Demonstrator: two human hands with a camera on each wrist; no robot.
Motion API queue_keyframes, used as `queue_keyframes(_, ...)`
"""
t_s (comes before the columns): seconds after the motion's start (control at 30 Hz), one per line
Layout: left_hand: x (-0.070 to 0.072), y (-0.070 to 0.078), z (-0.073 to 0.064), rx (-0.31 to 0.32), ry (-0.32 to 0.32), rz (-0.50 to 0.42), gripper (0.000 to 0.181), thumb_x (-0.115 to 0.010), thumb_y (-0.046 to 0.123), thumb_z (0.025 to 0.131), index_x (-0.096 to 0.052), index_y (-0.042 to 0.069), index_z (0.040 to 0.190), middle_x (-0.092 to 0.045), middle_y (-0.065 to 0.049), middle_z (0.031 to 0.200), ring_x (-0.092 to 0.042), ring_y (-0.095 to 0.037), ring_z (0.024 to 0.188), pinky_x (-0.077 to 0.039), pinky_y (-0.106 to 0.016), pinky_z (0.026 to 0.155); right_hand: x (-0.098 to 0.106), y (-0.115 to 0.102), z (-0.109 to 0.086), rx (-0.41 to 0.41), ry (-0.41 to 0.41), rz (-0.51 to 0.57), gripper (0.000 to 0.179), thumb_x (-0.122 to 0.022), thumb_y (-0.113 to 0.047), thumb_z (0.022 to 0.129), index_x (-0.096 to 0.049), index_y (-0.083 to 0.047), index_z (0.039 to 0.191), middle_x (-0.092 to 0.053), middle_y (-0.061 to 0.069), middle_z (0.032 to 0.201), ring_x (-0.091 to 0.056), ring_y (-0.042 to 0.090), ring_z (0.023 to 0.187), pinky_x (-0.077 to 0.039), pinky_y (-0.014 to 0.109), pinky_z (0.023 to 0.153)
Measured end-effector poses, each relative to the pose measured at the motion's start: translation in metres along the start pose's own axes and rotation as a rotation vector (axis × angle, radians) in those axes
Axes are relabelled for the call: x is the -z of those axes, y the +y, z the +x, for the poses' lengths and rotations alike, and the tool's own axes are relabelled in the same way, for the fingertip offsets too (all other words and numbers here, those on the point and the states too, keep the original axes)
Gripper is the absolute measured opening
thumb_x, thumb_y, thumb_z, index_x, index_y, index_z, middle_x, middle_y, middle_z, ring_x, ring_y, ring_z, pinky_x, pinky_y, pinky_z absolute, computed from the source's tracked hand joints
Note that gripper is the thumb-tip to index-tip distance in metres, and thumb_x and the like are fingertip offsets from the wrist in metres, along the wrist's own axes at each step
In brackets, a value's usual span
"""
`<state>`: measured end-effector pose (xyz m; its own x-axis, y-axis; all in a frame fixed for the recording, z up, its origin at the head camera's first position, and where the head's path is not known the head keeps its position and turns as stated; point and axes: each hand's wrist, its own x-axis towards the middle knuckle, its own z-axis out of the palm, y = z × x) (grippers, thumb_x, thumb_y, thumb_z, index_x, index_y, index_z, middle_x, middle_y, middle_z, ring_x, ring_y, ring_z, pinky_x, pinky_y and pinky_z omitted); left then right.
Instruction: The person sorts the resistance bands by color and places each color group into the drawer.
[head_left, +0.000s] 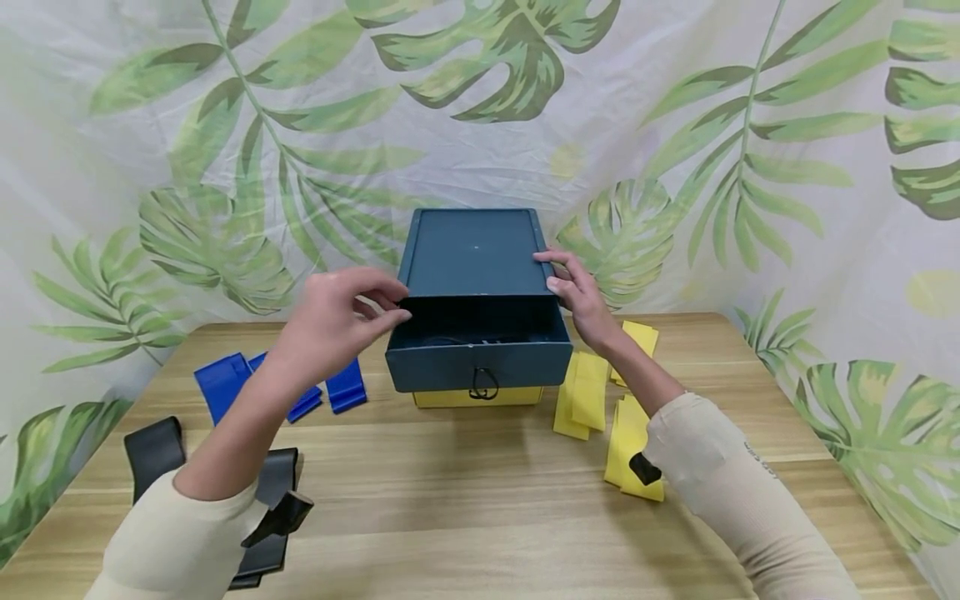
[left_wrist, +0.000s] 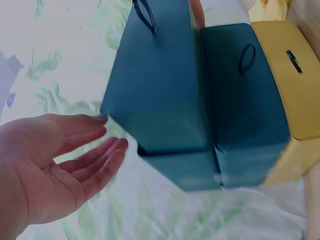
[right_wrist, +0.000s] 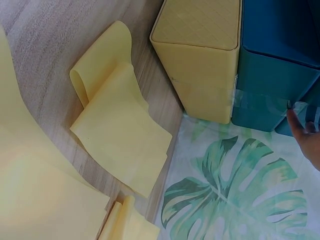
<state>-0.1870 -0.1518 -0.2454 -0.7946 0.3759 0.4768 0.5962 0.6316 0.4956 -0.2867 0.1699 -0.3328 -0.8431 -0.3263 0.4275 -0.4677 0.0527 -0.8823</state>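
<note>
A stack of drawer boxes stands on the table: a dark teal top drawer [head_left: 476, 367] pulled partway out of its casing [head_left: 474, 250], a second teal drawer [left_wrist: 235, 95] and a yellow drawer [left_wrist: 287, 85] at the bottom. Dark loops serve as pulls. My left hand [head_left: 337, 317] is at the top drawer's left side, fingers loosely bent, thumb and fingertips close to its corner. On the opposite side my right hand [head_left: 581, 296] rests against the casing's right edge, fingers reaching over its top. In the right wrist view its fingertip touches the teal side. Dark contents inside the drawer are mostly shadowed.
Folded yellow strips [head_left: 588, 392] lie to the right of the stack. Blue strips [head_left: 345, 387] are on the left, and black strips [head_left: 153, 450] lie nearer the front left. A leaf-print cloth [head_left: 480, 158] hangs behind the wooden table [head_left: 450, 517].
</note>
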Motion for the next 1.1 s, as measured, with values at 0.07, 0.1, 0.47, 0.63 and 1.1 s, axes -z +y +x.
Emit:
queue_keyframes(0.07, 0.004, -0.009, -0.005, 0.026, 0.038, -0.014, 0.017, -0.075, 0.005, 0.095, -0.075, -0.002, 0.110, -0.075, -0.017, 0.102, -0.071, -0.028, 0.089, -0.059, -0.025, 0.077, 0.000, 0.000, 0.000, -0.001, -0.001, 0.000, 0.051, -0.042, -0.021, 0.102, -0.042, 0.005, 0.146, -0.018, 0.016, 0.170, -0.028, 0.042, 0.153, -0.033, 0.067, 0.115)
queue_keyframes(0.1, 0.006, -0.014, -0.008, 0.042, 0.050, -0.016, 0.016, -0.075, 0.006, 0.095, -0.076, -0.002, 0.109, -0.076, -0.016, 0.101, -0.071, -0.028, 0.088, -0.057, -0.019, 0.076, 0.000, 0.001, 0.000, -0.001, 0.000, -0.001, 0.051, -0.042, -0.021, 0.102, -0.042, 0.005, 0.146, -0.018, 0.015, 0.170, -0.029, 0.042, 0.153, -0.033, 0.067, 0.114)
queue_keyframes(0.47, 0.016, -0.075, -0.045, 0.183, -0.153, 0.059, 0.014, -0.075, 0.009, 0.095, -0.076, 0.002, 0.107, -0.075, -0.008, 0.096, -0.070, -0.024, 0.087, -0.057, -0.027, 0.073, 0.000, 0.000, 0.000, -0.004, 0.005, 0.003, 0.052, -0.043, -0.022, 0.101, -0.043, 0.005, 0.145, -0.017, 0.017, 0.170, -0.029, 0.043, 0.152, -0.031, 0.068, 0.115)
queue_keyframes(0.63, 0.012, -0.111, -0.066, 0.225, -0.259, 0.096, 0.011, -0.077, 0.008, 0.093, -0.077, 0.001, 0.103, -0.074, -0.005, 0.093, -0.068, -0.019, 0.081, -0.056, -0.031, 0.068, -0.001, 0.000, 0.000, -0.003, 0.003, 0.008, 0.052, -0.042, -0.022, 0.101, -0.042, 0.006, 0.145, -0.017, 0.017, 0.170, -0.030, 0.043, 0.152, -0.032, 0.068, 0.114)
queue_keyframes(1.1, 0.016, -0.184, -0.113, 0.285, -0.642, 0.020, 0.016, -0.083, 0.012, 0.086, -0.077, 0.002, 0.097, -0.074, 0.002, 0.091, -0.066, -0.011, 0.079, -0.056, -0.026, 0.067, -0.001, 0.000, 0.001, 0.000, 0.007, -0.003, 0.052, -0.042, -0.020, 0.101, -0.043, 0.005, 0.146, -0.020, 0.018, 0.169, -0.029, 0.043, 0.152, -0.033, 0.067, 0.113)
